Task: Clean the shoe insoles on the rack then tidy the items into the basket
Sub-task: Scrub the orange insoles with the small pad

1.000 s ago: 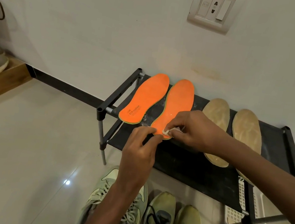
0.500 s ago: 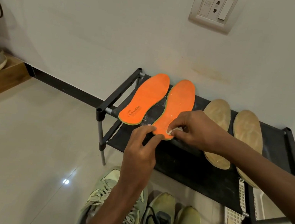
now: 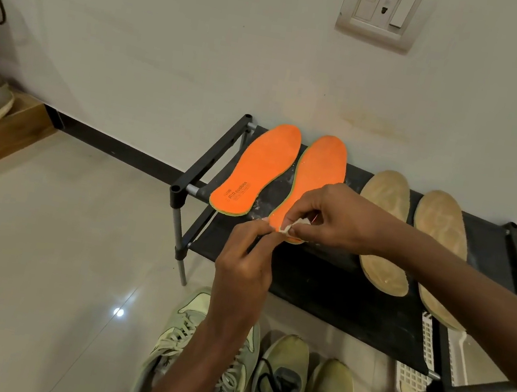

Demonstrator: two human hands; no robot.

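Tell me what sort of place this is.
Most likely a home entryway or shoe corner: a low black shoe rack against a plain wall, sneakers lined up on the tiled floor, and a wall socket above.

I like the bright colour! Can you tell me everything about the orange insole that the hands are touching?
The orange insole is the right-hand one of an orange pair. It looks like soft foam with a thin green edge and pale specks on top. It lies flat on the black rack, toe toward the wall, close beside its twin. At the heel end the left hand pinches its edge, while the right hand pinches a small white wad against it.
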